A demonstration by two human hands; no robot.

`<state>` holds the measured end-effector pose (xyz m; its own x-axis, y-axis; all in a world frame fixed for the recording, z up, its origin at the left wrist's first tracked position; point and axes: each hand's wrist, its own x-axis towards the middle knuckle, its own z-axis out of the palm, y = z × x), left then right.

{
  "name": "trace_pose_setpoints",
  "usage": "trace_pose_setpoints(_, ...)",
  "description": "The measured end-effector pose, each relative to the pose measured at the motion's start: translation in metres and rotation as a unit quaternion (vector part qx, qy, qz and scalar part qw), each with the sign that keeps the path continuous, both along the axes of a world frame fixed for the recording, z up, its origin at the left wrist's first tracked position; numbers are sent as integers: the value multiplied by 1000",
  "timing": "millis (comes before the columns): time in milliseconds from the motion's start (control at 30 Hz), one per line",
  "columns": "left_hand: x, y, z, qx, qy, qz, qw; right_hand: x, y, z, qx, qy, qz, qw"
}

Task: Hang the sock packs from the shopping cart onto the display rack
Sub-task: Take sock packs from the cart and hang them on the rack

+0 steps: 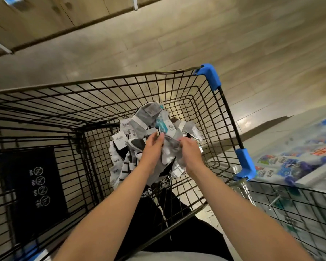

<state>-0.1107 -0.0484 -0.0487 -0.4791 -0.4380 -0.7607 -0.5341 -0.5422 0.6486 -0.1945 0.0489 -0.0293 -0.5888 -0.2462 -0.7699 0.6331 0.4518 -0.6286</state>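
A black wire shopping cart [205, 102] with blue corner guards fills the middle of the head view. A heap of sock packs [143, 121], grey, white and black with paper labels, lies in its basket. Both my arms reach down into the cart. My left hand [152, 147] and my right hand [190, 151] are on top of the heap, and both grip the same grey and white sock pack [170, 146] between them. The lower part of the heap is hidden under my hands and forearms.
A black wire grid panel with a metal peg [275, 200] stands at the lower right. Behind it lie boxed goods with blue print [299, 162]. The cart's black child-seat flap [32, 185] is at the left. A wooden shelf base [64, 19] runs along the top left.
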Motion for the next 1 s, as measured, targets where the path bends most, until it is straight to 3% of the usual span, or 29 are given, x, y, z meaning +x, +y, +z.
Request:
trace_pose_setpoints(133,-5,4,-5,-33,-24,-42,998,1,2,2,-22,3,76,997)
trace_pose_setpoints(233,-7,6,-6,-56,-46,-17,997,-5,3,-3,5,32,44,999)
trace_pose_setpoints(400,-9,20,-8,1,-43,1,999,-3,4,-25,19,-86,61,994)
trace_pose_setpoints(500,-5,17,-23,-82,-70,-11,994,-5,3,-46,99,16,63,993)
trace_pose_setpoints(600,-3,4,-39,-133,-76,-28,988,-15,-3,-65,86,105,82,987)
trace_pose_setpoints(667,-6,-4,-52,-131,-84,-53,986,-22,-15,-85,97,137,145,975)
trace_pose_setpoints(767,-14,-12,-71,-95,-93,-76,988,-26,-33,-108,186,128,278,934)
trace_pose_setpoints(867,-21,-13,-78,-65,-115,-63,989,-27,-35,-120,265,135,346,890)
trace_pose_setpoints(933,-21,-13,-80,-53,-121,-48,990,-28,-35,-120,277,151,335,888)
trace_pose_setpoints(1000,-18,-13,-81,-38,-110,-26,993,-27,-33,-113,249,169,272,914)
